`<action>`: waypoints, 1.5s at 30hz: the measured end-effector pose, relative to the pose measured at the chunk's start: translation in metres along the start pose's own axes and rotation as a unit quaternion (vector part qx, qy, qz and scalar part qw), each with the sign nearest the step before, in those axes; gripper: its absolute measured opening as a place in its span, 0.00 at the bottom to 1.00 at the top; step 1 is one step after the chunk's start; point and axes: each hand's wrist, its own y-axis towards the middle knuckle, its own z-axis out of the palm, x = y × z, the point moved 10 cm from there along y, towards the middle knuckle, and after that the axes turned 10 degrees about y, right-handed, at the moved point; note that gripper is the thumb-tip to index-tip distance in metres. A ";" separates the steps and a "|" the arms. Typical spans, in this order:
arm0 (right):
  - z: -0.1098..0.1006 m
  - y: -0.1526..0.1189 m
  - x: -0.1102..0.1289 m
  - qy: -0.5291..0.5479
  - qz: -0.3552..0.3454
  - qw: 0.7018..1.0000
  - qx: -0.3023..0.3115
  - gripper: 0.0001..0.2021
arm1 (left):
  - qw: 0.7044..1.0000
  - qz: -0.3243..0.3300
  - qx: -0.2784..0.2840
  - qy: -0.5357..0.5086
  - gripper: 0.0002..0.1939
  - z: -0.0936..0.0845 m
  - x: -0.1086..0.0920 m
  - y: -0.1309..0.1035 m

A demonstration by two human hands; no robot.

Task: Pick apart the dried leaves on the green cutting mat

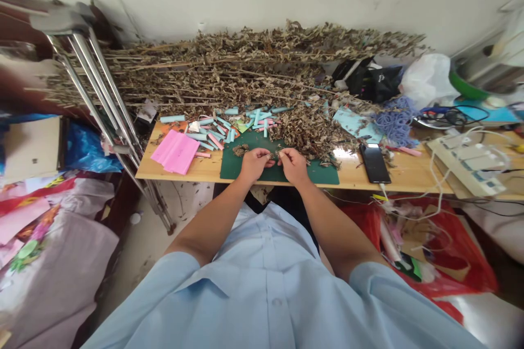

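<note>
Head view, center frame: left hand (257,163) and right hand (293,164) pinch dried leaf bits (277,154), thumbs pressed to fingers, over a green cutting mat (323,174), apparently to catch crumbs; the dried-leaf heap (307,130) lies just above, seemingly for easy reach.

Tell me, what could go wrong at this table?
Dried leaves might scatter off the green mat, as the left hand and right hand are near the front edge of the table. The phone lies near that edge too; a tug on its white cable could drag it off.
</note>
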 end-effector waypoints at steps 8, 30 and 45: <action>0.014 -0.002 0.015 -0.084 -0.096 0.991 0.030 0.09 | 1.000 0.011 0.020 0.013 0.08 0.002 -0.004 -0.003; 0.014 -0.006 0.017 -0.123 -0.121 0.984 0.033 0.08 | 0.996 0.044 0.009 0.075 0.04 0.002 -0.013 -0.009; 0.003 -0.003 0.008 -0.023 -0.037 0.999 0.011 0.10 | 1.000 0.017 0.012 -0.014 0.11 0.001 -0.005 -0.004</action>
